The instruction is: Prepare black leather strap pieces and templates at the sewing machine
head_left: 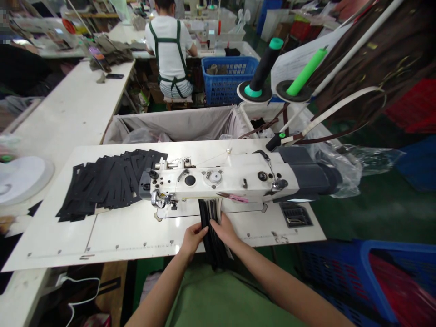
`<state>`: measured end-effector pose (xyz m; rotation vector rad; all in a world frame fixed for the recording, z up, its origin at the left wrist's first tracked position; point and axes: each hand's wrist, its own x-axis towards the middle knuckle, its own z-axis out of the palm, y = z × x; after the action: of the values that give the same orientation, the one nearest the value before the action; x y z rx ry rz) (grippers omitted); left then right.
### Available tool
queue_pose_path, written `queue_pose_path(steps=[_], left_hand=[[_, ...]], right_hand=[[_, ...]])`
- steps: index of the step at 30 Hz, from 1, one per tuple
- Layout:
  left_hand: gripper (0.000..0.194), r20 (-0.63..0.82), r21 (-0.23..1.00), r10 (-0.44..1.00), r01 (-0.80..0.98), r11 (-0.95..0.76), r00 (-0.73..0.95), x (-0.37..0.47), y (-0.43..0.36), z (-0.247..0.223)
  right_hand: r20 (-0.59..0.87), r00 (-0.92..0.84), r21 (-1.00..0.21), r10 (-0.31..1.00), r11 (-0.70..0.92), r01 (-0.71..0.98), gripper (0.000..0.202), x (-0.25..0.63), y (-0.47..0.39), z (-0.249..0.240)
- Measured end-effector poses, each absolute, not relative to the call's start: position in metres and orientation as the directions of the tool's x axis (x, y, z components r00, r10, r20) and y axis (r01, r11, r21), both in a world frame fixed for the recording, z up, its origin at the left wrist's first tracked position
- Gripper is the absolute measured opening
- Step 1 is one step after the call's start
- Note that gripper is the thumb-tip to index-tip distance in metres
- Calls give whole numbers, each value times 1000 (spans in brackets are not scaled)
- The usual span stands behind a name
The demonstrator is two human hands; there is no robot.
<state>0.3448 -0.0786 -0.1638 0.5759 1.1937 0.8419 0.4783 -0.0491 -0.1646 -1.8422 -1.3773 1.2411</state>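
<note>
A bundle of long black strips (211, 247), with some pale edges on its right, runs from under the sewing machine's arm over the front table edge. My left hand (193, 237) pinches the bundle's left side between thumb and fingers. On the right side my right hand (225, 227) is wrapped round the strips, its thumb on top. The white sewing machine (231, 179) stands just beyond both hands. Pink-handled snips (235, 197) rest along its front edge. To the left lies a spread pile of flat black pieces (105, 181) on the white table (129, 236).
Thread cones (306, 72) stand behind the machine. A small dark tray (295, 215) is set in the table's right end. Blue baskets are at the lower right (402, 254) and at the back (230, 86). A person in a white shirt (170, 50) sits ahead, facing away.
</note>
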Motion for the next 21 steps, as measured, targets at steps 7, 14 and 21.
queue_pose_path(steps=[7,14,21], left_hand=[[46,-583,753,802,-282,594,132,345,-79,-164],[45,-593,763,801,-263,590,77,345,-79,-169],[34,-578,797,816,-213,565,1,346,-79,-176]], right_hand=[[-353,56,-822,934,-338,459,28,478,-50,-164],[-333,31,-834,942,-310,457,35,479,-51,-165],[-336,55,-791,940,-314,525,33,477,-50,-168]])
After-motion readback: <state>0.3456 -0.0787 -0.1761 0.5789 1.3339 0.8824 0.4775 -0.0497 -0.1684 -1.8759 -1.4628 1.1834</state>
